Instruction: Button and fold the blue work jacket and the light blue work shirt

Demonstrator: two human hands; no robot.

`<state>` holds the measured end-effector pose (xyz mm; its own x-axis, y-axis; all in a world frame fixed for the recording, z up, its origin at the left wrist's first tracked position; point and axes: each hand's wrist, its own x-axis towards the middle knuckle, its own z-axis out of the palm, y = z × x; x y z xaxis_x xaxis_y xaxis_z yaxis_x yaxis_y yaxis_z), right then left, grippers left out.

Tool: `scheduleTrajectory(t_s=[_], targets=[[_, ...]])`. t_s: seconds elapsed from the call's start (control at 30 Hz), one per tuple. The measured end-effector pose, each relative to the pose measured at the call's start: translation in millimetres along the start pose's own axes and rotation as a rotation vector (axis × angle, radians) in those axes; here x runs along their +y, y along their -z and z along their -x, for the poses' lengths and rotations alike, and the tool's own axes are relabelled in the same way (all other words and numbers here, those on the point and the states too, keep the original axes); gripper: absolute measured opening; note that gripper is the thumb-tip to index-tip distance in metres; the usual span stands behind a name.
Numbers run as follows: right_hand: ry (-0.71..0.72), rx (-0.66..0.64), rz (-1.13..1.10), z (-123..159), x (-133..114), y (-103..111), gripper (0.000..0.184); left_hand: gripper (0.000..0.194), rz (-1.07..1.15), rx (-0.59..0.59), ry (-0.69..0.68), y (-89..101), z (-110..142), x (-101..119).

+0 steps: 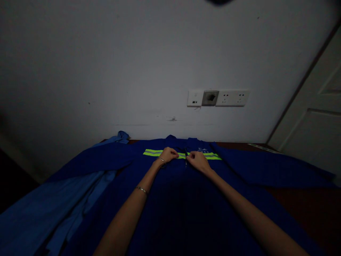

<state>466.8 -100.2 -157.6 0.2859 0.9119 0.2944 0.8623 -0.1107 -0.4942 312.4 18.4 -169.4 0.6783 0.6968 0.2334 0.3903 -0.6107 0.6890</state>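
A dark blue work jacket (170, 192) lies spread out in front of me, its collar toward the wall and its sleeves stretched to both sides. Across its chest runs a yellow-green reflective stripe (151, 152) with a grey middle band. My left hand (169, 154) rests over the stripe, left of the front opening, with fingers curled and tips pressed together; what they pinch is too small to tell. Just right of the opening, my right hand (198, 160) is closed, thumb and finger pinching the dark front edge (186, 152) of the jacket.
Light blue cloth (50, 206) lies under and beside the left sleeve. A reddish-brown surface (301, 206) shows at the right. Behind stands a pale wall (133, 71) with a row of sockets (231, 97). A panelled door (314, 106) is at the right.
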Motion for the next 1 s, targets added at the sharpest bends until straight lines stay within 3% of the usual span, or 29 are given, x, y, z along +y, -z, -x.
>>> scheduleTrajectory(t_s=[0.17,0.27,0.4,0.53,0.73,1.0], targets=[[0.065,0.021,-0.046,0,-7,13,0.029,0.021,0.017,0.055,0.092,22.4,-1,22],[0.112,0.003,-0.1,8,-11,23,0.022,0.017,-0.031,-0.001,0.125,26.6,12,40],[0.268,-0.14,-0.155,35,-12,31,0.01,0.012,-0.056,-0.167,0.208,18.7,42,53],[0.415,-0.235,-0.117,70,-10,34,0.012,0.021,0.058,-0.26,0.308,8.0,68,58],[0.534,-0.232,0.11,106,-17,32,0.013,0.029,0.175,-0.312,0.361,-8.1,87,68],[0.611,-0.15,0.328,111,-22,21,0.013,0.021,0.235,-0.233,0.416,-22.6,102,65]])
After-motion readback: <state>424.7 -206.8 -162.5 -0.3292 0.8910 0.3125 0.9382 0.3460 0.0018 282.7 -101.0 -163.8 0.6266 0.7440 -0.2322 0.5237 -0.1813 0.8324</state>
